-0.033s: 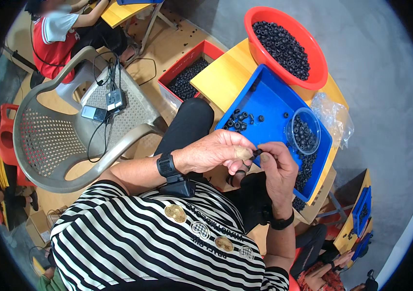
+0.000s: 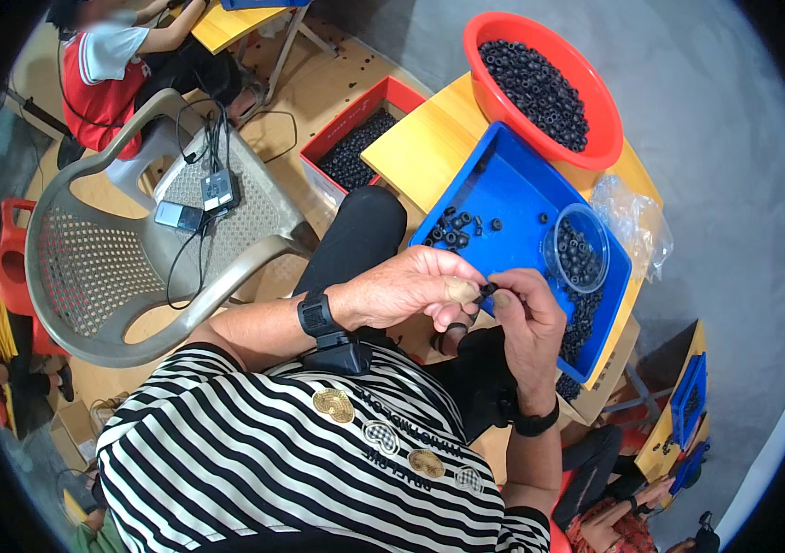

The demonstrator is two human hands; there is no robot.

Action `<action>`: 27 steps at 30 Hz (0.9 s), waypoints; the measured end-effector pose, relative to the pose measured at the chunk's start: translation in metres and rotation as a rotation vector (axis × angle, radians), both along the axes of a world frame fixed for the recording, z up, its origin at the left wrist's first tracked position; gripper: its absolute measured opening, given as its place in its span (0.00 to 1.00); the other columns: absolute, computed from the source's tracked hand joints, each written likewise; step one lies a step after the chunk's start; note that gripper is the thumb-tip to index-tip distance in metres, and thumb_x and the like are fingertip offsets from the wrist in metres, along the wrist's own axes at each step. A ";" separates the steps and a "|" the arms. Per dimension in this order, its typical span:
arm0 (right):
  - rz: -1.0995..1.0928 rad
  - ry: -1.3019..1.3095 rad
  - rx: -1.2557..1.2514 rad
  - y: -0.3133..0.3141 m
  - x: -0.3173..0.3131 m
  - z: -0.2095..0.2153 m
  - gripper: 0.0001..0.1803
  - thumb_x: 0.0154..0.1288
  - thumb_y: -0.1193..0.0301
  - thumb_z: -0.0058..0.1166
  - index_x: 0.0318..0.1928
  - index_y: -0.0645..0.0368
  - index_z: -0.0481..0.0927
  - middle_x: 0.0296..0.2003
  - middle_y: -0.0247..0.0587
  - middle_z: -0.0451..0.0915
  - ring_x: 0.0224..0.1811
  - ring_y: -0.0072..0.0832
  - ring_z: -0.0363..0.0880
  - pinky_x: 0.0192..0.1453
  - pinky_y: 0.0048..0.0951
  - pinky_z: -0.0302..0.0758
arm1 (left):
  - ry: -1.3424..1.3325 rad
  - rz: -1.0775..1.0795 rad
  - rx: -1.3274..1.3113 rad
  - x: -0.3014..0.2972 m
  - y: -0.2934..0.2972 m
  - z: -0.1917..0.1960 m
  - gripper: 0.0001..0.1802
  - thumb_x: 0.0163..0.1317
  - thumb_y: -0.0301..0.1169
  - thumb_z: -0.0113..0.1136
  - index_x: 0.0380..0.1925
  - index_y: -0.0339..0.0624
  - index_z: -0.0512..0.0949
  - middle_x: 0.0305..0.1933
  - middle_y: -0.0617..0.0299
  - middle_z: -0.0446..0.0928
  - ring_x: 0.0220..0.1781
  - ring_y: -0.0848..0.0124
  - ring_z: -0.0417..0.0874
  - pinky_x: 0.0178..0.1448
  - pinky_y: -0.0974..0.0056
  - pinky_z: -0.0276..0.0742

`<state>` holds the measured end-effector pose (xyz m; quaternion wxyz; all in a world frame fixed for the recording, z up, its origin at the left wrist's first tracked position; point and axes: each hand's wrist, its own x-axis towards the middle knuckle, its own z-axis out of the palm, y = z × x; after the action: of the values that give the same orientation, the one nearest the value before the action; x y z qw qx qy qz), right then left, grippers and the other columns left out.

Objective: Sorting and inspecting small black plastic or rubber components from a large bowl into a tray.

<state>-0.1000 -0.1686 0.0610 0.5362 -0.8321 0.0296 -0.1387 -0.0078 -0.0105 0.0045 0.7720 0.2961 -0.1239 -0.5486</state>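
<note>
In front of my body, my left hand (image 2: 411, 288) and my right hand (image 2: 533, 323) meet fingertip to fingertip over a small black part (image 2: 486, 290). Both pinch it between thumb and fingers, which hide most of its shape. A beige covering wraps my left thumb. Just beyond them lies a blue tray (image 2: 517, 198) with loose black ring-shaped parts (image 2: 452, 230) at its left side. A clear round tub (image 2: 579, 251) of similar parts sits in the tray's right end, with more heaped below it.
Above the tray, a red basin (image 2: 606, 101) full of black parts stands on the yellow table (image 2: 420, 138). Crumpled clear plastic (image 2: 637, 221) lies at right. A red box (image 2: 342, 124) of parts and a chair (image 2: 116, 249) with cables are at left. Other people work nearby.
</note>
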 end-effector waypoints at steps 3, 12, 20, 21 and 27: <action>0.004 -0.030 -0.100 -0.002 0.005 -0.001 0.07 0.58 0.81 0.53 0.38 0.64 0.79 0.33 0.38 0.77 0.33 0.23 0.75 0.37 0.21 0.71 | -0.014 0.012 -0.026 0.002 -0.003 -0.008 0.11 0.64 0.27 0.55 0.45 0.35 0.76 0.34 0.53 0.79 0.24 0.76 0.78 0.31 0.73 0.77; -0.008 -0.002 0.008 -0.002 0.005 -0.010 0.06 0.60 0.79 0.52 0.38 0.63 0.79 0.33 0.38 0.77 0.33 0.24 0.75 0.37 0.23 0.71 | -0.028 0.020 -0.012 0.003 -0.001 -0.007 0.13 0.64 0.30 0.56 0.46 0.36 0.76 0.35 0.53 0.79 0.25 0.76 0.77 0.33 0.72 0.78; 0.004 0.014 0.152 -0.002 0.003 -0.015 0.05 0.63 0.78 0.51 0.39 0.64 0.78 0.34 0.37 0.76 0.35 0.22 0.73 0.39 0.21 0.70 | 0.028 -0.005 -0.077 0.003 -0.001 -0.009 0.14 0.63 0.32 0.56 0.47 0.37 0.76 0.34 0.53 0.79 0.26 0.76 0.77 0.38 0.70 0.79; 0.004 0.013 0.154 -0.002 0.003 -0.015 0.05 0.63 0.78 0.50 0.39 0.64 0.77 0.35 0.37 0.76 0.35 0.22 0.73 0.39 0.21 0.69 | 0.042 -0.007 -0.061 0.004 0.000 -0.010 0.14 0.63 0.31 0.56 0.47 0.37 0.76 0.33 0.54 0.79 0.26 0.76 0.77 0.39 0.69 0.79; -0.002 -0.016 0.056 -0.002 0.004 -0.016 0.05 0.62 0.78 0.51 0.39 0.62 0.78 0.35 0.37 0.76 0.34 0.22 0.73 0.38 0.21 0.70 | 0.069 0.002 -0.015 0.004 0.001 -0.005 0.13 0.64 0.31 0.56 0.46 0.37 0.76 0.32 0.55 0.79 0.25 0.76 0.77 0.42 0.68 0.80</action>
<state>-0.0956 -0.1709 0.0448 0.5595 -0.8155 0.0302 -0.1449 -0.0040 -0.0099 -0.0003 0.7786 0.2711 -0.1013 -0.5568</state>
